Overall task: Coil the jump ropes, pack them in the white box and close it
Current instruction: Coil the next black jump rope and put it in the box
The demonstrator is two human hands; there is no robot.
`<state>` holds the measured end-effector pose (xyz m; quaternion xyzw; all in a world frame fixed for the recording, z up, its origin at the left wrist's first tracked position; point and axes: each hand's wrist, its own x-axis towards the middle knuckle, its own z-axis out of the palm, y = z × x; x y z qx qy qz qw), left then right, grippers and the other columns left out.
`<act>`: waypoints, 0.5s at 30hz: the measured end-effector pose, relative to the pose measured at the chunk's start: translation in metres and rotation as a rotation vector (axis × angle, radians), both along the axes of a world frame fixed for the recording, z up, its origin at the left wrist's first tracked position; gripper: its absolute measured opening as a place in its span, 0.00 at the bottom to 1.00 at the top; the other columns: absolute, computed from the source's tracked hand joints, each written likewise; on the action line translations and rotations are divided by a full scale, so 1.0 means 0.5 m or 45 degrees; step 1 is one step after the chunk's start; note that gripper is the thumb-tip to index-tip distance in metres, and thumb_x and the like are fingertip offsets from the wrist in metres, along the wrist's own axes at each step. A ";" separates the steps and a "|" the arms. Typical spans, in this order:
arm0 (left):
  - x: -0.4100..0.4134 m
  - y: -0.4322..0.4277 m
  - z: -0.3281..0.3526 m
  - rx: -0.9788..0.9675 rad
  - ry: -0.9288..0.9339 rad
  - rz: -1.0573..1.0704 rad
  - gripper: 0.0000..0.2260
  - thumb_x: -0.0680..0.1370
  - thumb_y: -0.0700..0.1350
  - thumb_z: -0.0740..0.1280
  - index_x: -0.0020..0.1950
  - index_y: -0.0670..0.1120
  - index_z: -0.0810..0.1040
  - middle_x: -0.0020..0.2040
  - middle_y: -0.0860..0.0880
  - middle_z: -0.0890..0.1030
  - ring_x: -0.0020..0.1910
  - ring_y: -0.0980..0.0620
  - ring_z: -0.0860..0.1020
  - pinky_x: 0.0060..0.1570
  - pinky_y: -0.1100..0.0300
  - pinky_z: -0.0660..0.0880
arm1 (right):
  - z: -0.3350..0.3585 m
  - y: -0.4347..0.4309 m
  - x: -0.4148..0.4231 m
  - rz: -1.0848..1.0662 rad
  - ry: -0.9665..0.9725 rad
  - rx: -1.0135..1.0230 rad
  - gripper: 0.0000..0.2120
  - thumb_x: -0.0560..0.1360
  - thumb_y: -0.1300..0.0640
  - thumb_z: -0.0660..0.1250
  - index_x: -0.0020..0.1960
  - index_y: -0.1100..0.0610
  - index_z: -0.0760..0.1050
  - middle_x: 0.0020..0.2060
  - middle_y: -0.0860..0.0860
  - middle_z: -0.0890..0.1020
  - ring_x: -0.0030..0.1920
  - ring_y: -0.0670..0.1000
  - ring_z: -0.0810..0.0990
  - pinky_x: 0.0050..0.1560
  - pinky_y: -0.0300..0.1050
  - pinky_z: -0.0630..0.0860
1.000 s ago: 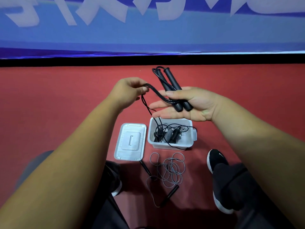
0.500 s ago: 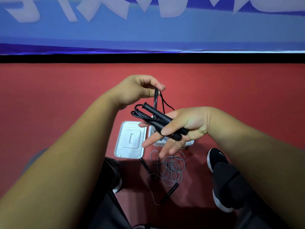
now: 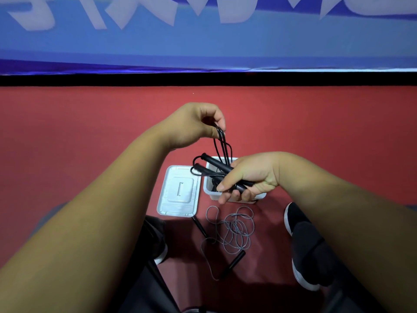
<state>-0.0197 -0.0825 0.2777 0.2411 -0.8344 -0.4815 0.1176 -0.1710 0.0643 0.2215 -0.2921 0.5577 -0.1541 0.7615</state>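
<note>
My right hand (image 3: pixel 250 177) grips the two black handles of a black jump rope (image 3: pixel 216 166) just above the white box (image 3: pixel 208 188). My left hand (image 3: pixel 198 125) pinches loops of that rope's cord, pulled up taut. The box stands open on the red floor, mostly hidden behind my right hand; dark rope shows inside it. Its white lid (image 3: pixel 179 192) lies flat to the left of it. A grey jump rope (image 3: pixel 232 229) with black handles lies loose on the floor in front of the box.
My two black shoes (image 3: pixel 302 247) flank the grey rope, the left one (image 3: pixel 158 242) partly hidden by my forearm. A black strip and a blue banner (image 3: pixel 203 41) bound the red floor at the back.
My right hand has curled round the handles and lowered them toward the box. My left hand has lifted the cord loops higher above it.
</note>
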 end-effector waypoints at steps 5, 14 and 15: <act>0.006 -0.004 0.007 -0.141 -0.148 0.018 0.09 0.74 0.33 0.77 0.48 0.46 0.85 0.41 0.54 0.85 0.39 0.62 0.81 0.44 0.70 0.75 | -0.031 -0.015 -0.017 -0.423 0.135 0.045 0.03 0.82 0.66 0.68 0.55 0.63 0.77 0.41 0.59 0.84 0.32 0.46 0.82 0.29 0.35 0.76; 0.026 -0.013 -0.017 0.436 -0.302 0.078 0.11 0.82 0.33 0.66 0.62 0.40 0.81 0.60 0.37 0.84 0.50 0.47 0.81 0.59 0.50 0.78 | -0.016 -0.032 -0.050 -0.916 0.056 -0.084 0.02 0.83 0.66 0.67 0.51 0.62 0.75 0.31 0.54 0.79 0.31 0.49 0.84 0.31 0.46 0.84; 0.027 -0.012 -0.022 0.475 -0.356 0.029 0.11 0.83 0.34 0.65 0.64 0.39 0.80 0.61 0.38 0.84 0.50 0.49 0.81 0.57 0.53 0.79 | -0.007 -0.030 -0.051 -0.915 0.042 -0.102 0.01 0.83 0.64 0.66 0.52 0.61 0.76 0.31 0.54 0.80 0.34 0.51 0.86 0.32 0.51 0.85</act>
